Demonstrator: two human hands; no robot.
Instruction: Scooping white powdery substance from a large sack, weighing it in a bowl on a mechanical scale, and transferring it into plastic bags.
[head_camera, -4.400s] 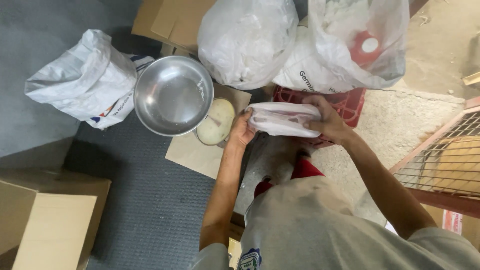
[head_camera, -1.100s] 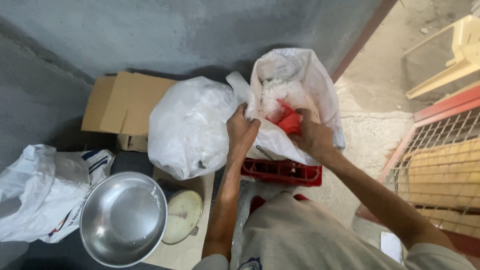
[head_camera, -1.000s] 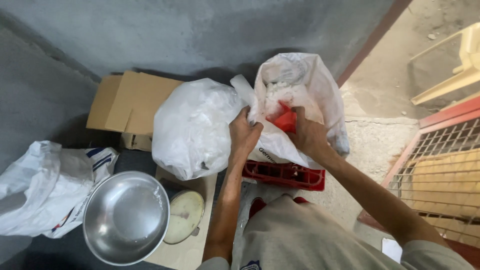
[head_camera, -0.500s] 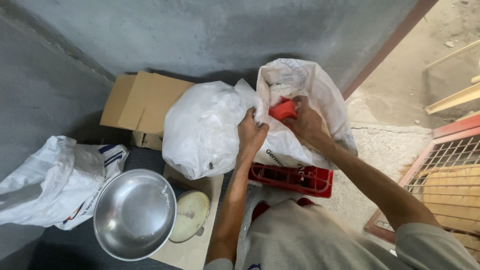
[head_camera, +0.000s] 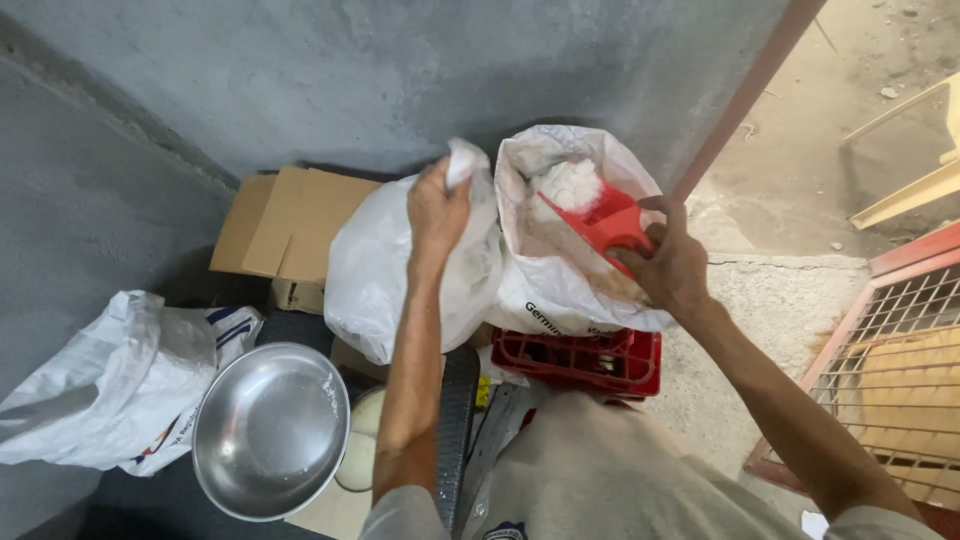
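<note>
Red plastic scoop (head_camera: 598, 222), heaped with white powder (head_camera: 567, 184), sits inside the open white plastic sack (head_camera: 560, 290), grasped by the right hand (head_camera: 672, 268). The left hand (head_camera: 437, 208) is clenched on the sack's bunched rim. The sack rests on a red plastic crate (head_camera: 585, 358); a round steel bowl (head_camera: 268, 430) lies on the floor, well apart.

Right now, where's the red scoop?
In the head view, the red scoop is right of centre, in the right hand, inside the open white sack above the red crate.
</note>
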